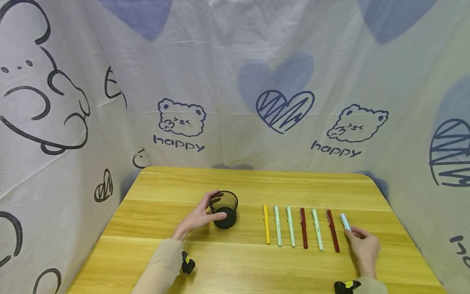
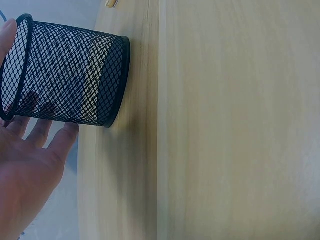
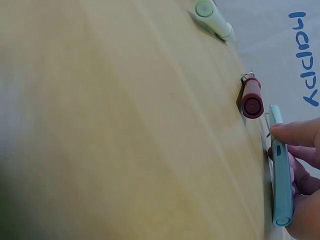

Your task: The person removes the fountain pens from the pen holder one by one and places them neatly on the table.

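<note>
A black mesh pen cup (image 1: 225, 219) stands upright, mouth up, left of the pens. My left hand (image 1: 200, 217) grips its side, thumb across the front and fingers behind. In the left wrist view the mesh cup (image 2: 70, 75) lies between thumb and fingers; its dark base is close to the tabletop. At the right end of a row of pens, my right hand (image 1: 365, 246) pinches a light blue pen (image 1: 345, 222). The right wrist view shows this pen (image 3: 281, 175) between thumb and fingers. Just left of it lies a dark red pen (image 1: 333, 230).
Left of that pen lie a mint green pen (image 1: 317, 230), a dark red pen (image 1: 303, 228), two more mint pens and a yellow pen (image 1: 266, 224), side by side. A printed cloth (image 1: 227, 81) hangs behind the wooden table (image 1: 235, 269).
</note>
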`<state>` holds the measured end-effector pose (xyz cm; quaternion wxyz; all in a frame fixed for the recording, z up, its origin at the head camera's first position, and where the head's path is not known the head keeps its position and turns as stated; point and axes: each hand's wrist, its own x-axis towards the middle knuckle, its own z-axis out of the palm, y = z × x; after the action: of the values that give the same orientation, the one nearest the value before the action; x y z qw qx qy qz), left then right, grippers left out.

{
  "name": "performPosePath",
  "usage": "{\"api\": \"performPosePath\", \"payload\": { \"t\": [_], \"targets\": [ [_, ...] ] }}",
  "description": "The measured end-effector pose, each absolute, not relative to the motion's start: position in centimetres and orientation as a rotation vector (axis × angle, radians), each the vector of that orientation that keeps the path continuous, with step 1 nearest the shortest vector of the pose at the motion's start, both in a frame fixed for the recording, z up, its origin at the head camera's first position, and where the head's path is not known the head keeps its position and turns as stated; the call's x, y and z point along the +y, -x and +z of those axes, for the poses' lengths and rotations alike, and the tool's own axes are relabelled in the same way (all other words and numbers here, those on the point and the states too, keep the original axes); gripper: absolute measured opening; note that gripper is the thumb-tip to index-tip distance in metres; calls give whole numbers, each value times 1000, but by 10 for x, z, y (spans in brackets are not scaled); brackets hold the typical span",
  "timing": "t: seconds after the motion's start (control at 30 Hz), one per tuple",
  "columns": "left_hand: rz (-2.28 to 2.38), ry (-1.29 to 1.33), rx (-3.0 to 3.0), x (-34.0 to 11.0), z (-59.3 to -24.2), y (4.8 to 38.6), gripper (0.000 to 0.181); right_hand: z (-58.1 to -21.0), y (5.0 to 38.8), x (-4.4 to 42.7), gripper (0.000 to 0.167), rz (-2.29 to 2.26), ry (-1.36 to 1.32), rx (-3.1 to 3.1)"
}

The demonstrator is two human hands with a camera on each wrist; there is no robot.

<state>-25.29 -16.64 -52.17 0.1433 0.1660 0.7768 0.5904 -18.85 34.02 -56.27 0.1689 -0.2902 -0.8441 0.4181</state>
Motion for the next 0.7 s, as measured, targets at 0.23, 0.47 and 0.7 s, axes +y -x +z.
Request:
{"api": "performPosePath", "payload": {
  "t": [0.23,0.47,0.7],
  "targets": [
    [1700,-480,2245,-167,-522,253,91,-563,191,339,28,1126,827,-2444],
    [1695,-483,2252,-166,-521,253,91,-560,189,339,29,1105,825,-2466],
    [1686,-478,2261,-166,-522,253,92,-559,190,342,30,1094,808,-2472]
  ]
}}
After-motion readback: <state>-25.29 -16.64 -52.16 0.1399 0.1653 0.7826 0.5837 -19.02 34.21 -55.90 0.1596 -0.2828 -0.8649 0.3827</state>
